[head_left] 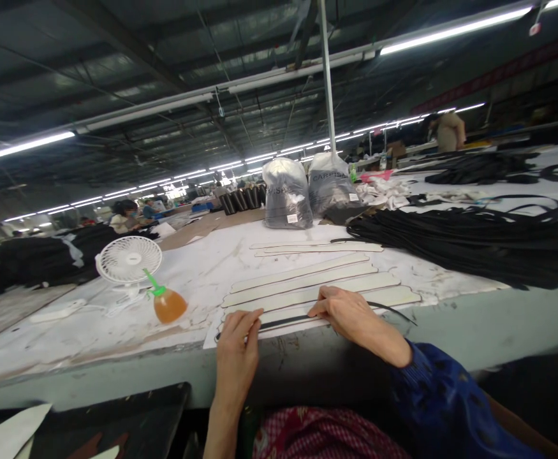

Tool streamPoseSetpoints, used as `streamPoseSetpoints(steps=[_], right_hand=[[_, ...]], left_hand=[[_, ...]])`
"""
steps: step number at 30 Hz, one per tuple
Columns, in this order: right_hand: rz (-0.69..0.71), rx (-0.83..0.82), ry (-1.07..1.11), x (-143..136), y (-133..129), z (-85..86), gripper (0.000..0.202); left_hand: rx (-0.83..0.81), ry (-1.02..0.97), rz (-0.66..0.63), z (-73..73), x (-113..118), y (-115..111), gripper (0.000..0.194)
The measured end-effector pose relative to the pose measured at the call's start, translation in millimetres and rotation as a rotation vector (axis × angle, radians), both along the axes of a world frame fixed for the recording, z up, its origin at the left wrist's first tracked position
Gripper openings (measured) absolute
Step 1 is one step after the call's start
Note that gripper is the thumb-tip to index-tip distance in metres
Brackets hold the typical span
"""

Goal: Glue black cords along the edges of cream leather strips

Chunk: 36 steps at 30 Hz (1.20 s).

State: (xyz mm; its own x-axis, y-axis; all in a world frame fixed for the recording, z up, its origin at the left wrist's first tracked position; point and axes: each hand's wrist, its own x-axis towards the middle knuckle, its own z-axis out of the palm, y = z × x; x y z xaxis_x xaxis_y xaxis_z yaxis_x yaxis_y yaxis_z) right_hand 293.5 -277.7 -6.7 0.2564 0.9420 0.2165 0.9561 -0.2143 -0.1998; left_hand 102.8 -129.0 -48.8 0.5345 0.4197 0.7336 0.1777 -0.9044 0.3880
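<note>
Several pale strips with dark outlines (302,285) lie side by side on the white table covering, near its front edge. A narrow black strip (286,322) runs along the nearest one. My left hand (238,341) is at its left part, fingers bent and pressed together. My right hand (343,310) pinches the strip further right, thumb and forefinger together. The strip's loose tail (396,311) curves out beyond my right hand. Between my hands the black strip lies nearly straight.
A white fan (129,260) and an orange glue bottle (169,306) with green nozzle stand at the left. Behind are two filled plastic bags (287,194). A heap of black strips (470,239) covers the right. People (448,131) are at work further back.
</note>
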Motion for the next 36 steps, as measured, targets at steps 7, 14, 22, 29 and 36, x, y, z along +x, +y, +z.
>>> streamPoseSetpoints(steps=[7,14,22,29,36], right_hand=[[0.015,0.012,-0.016,-1.1,-2.5,1.4,0.030],[0.019,0.050,-0.001,1.0,-2.4,-3.7,0.029],[0.010,0.047,-0.006,-2.3,-4.5,-2.4,0.030],[0.023,0.033,0.000,-1.2,-4.9,-0.3,0.030],[0.054,0.038,0.000,1.6,-5.8,-0.1,0.033]], left_hand=[[-0.080,0.107,-0.197,-5.7,48.7,-25.6,0.021],[-0.061,0.112,-0.195,-7.8,47.5,-22.4,0.020],[-0.021,0.095,-0.194,-10.4,49.1,-24.9,0.023],[-0.012,0.181,-0.193,1.7,46.2,-21.4,0.021],[-0.214,0.156,-0.292,1.5,64.2,-36.2,0.022]])
